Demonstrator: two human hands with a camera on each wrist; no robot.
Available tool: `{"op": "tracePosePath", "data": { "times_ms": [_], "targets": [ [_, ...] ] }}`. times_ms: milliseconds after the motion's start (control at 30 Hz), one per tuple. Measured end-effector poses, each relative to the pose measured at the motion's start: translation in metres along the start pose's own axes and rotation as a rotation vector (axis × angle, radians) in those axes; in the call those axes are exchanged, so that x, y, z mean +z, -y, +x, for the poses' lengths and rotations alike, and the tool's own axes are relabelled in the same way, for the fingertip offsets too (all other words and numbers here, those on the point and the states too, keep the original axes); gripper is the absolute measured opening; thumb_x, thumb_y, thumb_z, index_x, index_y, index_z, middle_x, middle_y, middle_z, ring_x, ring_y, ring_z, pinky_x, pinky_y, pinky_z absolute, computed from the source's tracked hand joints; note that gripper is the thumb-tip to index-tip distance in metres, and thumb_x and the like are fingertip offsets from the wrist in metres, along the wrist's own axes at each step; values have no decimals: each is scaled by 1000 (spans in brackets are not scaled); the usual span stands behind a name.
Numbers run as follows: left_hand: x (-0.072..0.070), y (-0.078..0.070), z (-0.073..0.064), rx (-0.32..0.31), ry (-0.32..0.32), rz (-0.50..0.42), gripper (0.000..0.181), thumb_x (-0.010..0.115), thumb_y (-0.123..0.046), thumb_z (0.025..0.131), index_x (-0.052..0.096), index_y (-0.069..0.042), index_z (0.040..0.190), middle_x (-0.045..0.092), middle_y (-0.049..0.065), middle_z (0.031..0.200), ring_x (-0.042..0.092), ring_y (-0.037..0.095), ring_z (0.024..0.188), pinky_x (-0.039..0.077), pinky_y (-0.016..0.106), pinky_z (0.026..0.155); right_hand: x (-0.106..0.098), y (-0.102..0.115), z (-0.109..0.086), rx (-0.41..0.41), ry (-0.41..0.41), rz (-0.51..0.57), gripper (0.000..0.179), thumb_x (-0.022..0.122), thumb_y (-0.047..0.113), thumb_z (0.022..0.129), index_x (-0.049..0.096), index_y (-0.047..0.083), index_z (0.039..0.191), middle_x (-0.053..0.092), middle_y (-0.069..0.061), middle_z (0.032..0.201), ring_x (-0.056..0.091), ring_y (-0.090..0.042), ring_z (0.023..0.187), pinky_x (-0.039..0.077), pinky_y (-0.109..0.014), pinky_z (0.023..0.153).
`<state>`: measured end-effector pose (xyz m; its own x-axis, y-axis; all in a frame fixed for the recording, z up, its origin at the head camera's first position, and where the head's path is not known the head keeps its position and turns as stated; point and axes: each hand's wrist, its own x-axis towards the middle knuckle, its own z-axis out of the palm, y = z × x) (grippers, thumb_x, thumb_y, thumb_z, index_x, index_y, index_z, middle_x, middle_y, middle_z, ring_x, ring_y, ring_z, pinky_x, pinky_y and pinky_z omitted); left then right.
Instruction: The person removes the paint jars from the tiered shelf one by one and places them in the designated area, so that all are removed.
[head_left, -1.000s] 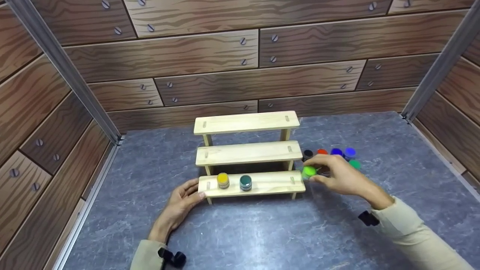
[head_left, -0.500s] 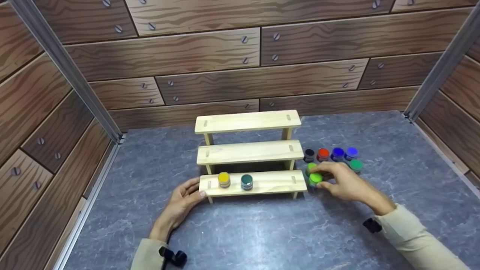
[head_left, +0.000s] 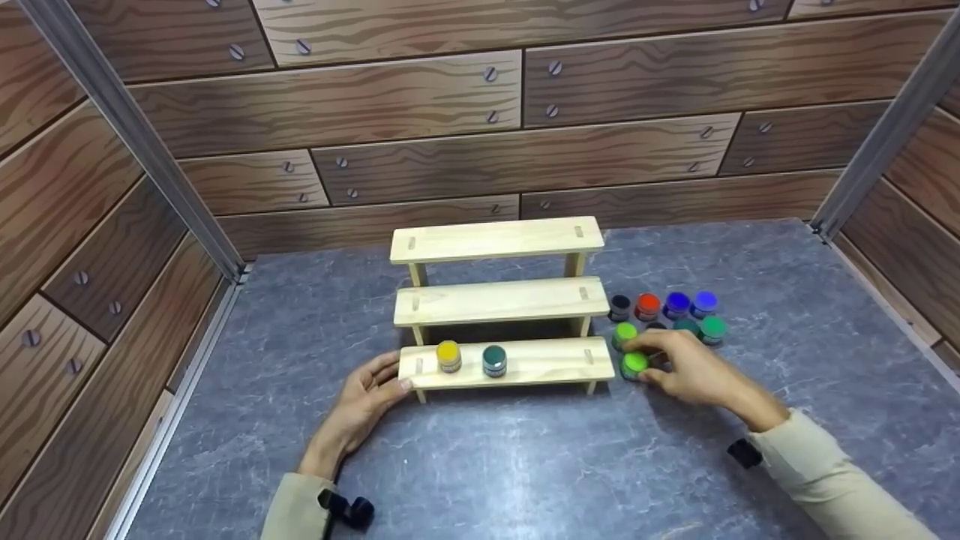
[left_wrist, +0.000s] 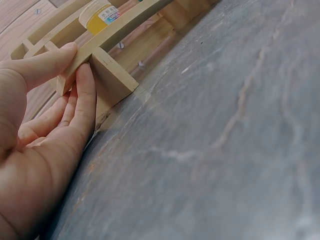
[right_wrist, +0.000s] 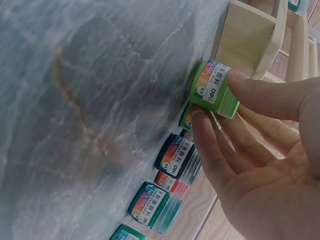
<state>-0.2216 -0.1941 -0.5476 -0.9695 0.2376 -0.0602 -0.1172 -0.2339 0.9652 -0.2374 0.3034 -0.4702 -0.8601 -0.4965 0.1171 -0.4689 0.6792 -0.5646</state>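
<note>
A wooden three-step display stand [head_left: 501, 294] stands on the table. My left hand [head_left: 358, 409] grips the left end of its lowest step, thumb on top and fingers underneath, as the left wrist view shows. On that step sit a yellow paint jar [head_left: 448, 356] and a dark green paint jar [head_left: 494, 361]. To the right of the stand, my right hand [head_left: 694, 367] pinches a light green paint jar [right_wrist: 212, 87] between thumb and fingers, its base at the table surface. A second light green jar [head_left: 624, 334] is just behind it.
Behind the right hand stand a black jar [head_left: 619, 307], a red jar [head_left: 647, 306], a blue jar [head_left: 677, 304], a violet-blue jar [head_left: 704, 303] and a green jar [head_left: 712, 329]. Other jars are partly hidden by the hand. Wood-patterned walls [head_left: 420, 97] enclose the grey table [head_left: 480, 465].
My right hand has moved slightly right and toward the front with the light green jar, from beside the lowest step to the table before the other jars. The left hand stays put.
</note>
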Motion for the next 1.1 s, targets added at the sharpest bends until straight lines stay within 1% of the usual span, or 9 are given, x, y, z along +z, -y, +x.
{"op": "tracePosePath", "data": {
  "times_ms": [233, 467, 600, 767, 867, 967, 1100],
  "targets": [
    [0, -2, -1, -10, 10, 20, 74, 69, 0, 98, 31, 12, 160, 42, 34, 158, 63, 22, 127, 57, 28, 107, -1, 0, -1, -11, -7, 16, 43, 75, -13, 86, 72, -7, 128, 73, -23, 128, 72, -40, 113, 62, -53, 97],
    [1, -1, -1, -10, 7, 31, 72, 70, -1, 98, 33, 11, 160, 45, 32, 157, 64, 22, 127, 57, 29, 108, -7, 6, 0, -25, -9, 23, 42, 75, -12, 88, 73, -4, 129, 74, -20, 129, 72, -39, 115, 62, -53, 98],
    [1, -1, -1, -9, 12, 38, 73, 70, -3, 99, 33, 11, 160, 44, 32, 157, 63, 23, 128, 56, 29, 108, -13, 14, -1, -41, -29, 4, 39, 78, -9, 89, 73, -4, 127, 74, -19, 125, 73, -39, 112, 62, -53, 97],
    [0, -1, -1, -10, 10, 29, 73, 70, -3, 99, 32, 12, 160, 43, 33, 158, 63, 23, 129, 56, 29, 108, -19, 28, 1, -65, -62, -15, 40, 81, -1, 91, 71, -3, 130, 75, -19, 123, 73, -38, 109, 63, -53, 94],
    [0, -1, -1, -8, 14, 26, 73, 70, -3, 99, 32, 11, 160, 43, 33, 159, 62, 23, 130, 56, 29, 109, -19, 37, 3, -69, -72, -17, 40, 81, 2, 92, 72, 1, 131, 76, -15, 123, 73, -36, 108, 63, -52, 93],
    [0, -1, 0, -7, 23, 31, 73, 70, -3, 100, 32, 11, 161, 43, 32, 159, 63, 24, 130, 56, 29, 109, -16, 45, 6, -65, -67, 3, 38, 80, 5, 95, 71, 4, 132, 75, -14, 123, 73, -36, 109, 63, -51, 95],
    [0, -1, 0, -7, 21, 31, 74, 70, -3, 99, 32, 11, 160, 44, 32, 158, 63, 23, 129, 56, 28, 108, -11, 54, 12, -87, -54, 45, 37, 78, 7, 97, 70, 3, 133, 74, -17, 124, 73, -37, 110, 63, -51, 96]
  ]
}}
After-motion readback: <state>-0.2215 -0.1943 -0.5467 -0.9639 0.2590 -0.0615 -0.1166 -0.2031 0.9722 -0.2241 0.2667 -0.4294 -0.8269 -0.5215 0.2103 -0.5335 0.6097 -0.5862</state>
